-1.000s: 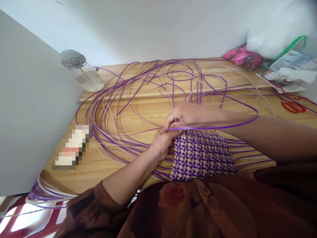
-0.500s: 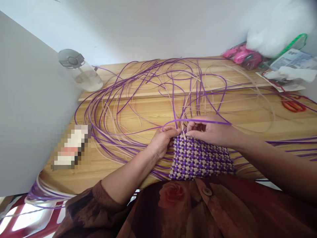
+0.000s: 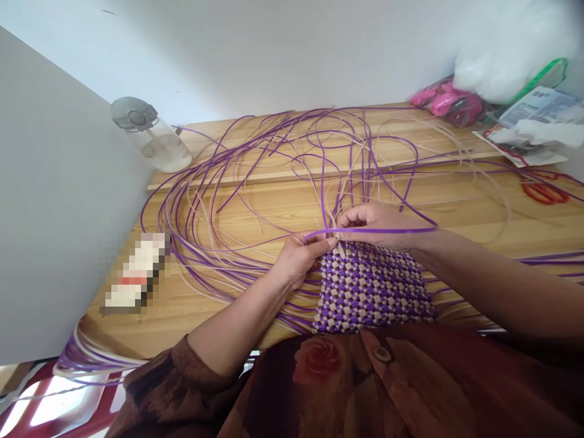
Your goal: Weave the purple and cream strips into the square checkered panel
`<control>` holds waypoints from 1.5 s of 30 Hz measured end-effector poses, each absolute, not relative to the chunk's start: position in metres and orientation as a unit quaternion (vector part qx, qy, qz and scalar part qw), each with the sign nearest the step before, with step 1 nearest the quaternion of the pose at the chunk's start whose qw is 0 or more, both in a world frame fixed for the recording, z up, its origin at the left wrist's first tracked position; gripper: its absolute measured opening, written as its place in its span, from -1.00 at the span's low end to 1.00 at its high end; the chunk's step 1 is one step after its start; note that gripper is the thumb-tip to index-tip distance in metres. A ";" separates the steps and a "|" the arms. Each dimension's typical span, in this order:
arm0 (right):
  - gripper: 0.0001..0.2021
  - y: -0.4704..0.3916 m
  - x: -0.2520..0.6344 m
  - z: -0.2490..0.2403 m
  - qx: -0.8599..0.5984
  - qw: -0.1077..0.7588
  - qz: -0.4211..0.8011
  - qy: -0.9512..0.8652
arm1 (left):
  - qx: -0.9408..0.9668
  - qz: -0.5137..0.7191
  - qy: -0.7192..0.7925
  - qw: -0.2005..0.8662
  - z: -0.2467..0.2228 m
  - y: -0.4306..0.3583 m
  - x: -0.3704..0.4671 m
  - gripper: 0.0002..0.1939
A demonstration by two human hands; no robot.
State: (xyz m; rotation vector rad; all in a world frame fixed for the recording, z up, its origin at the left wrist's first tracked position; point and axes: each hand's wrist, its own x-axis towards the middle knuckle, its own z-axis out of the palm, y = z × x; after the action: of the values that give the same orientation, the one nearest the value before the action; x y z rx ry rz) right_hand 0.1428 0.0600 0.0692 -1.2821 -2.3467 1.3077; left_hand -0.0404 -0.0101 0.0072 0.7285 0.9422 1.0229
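Note:
A purple and beige checkered woven piece [image 3: 374,289] lies at the table's front edge, against my body. My left hand [image 3: 294,258] is closed on its upper left corner, thumb on top, the other fingers mostly tucked from sight. At the same corner my right hand [image 3: 374,220] has its fingertips pinched together at the base of the upright strands; it seems to grip a strand, though its colour is hard to make out. One purple strand [image 3: 387,230] loops from my left hand across the front of my right hand to the wrist. Long loose strands [image 3: 219,164] fan out from the weave.
A clear bottle with a grey lid [image 3: 159,146] stands at the back left. Nearer is a pixelated object [image 3: 137,271]. Red-handled scissors [image 3: 545,190], a pink bagged item [image 3: 447,103] and plastic packaging [image 3: 538,115] lie at the right. A raised wooden ledge [image 3: 274,170] crosses the table.
My right hand has shifted slightly up and left, its fingertips now closer to the left thumb at the corner. The purple strand across it sits a little lower. My left hand keeps its hold.

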 end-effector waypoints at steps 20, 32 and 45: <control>-0.91 0.003 0.152 0.045 -0.322 0.264 0.067 -0.907 | 0.323 0.425 0.410 0.740 0.010 -0.006 -0.045 -0.64; -0.89 -0.022 0.148 0.067 -0.307 0.237 0.264 -0.883 | 0.331 0.435 0.414 0.728 0.009 -0.006 -0.044 -0.63; -0.90 -0.035 0.145 0.048 -0.366 0.308 0.371 -0.796 | 0.365 0.393 0.397 0.745 0.009 -0.004 -0.048 -0.61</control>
State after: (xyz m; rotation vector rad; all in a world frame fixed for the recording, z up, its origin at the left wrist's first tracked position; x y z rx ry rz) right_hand 0.1445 -0.0351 0.0482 -0.9688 -2.1052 0.9807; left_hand -0.0482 -0.0043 0.0094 0.8004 0.8696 0.8605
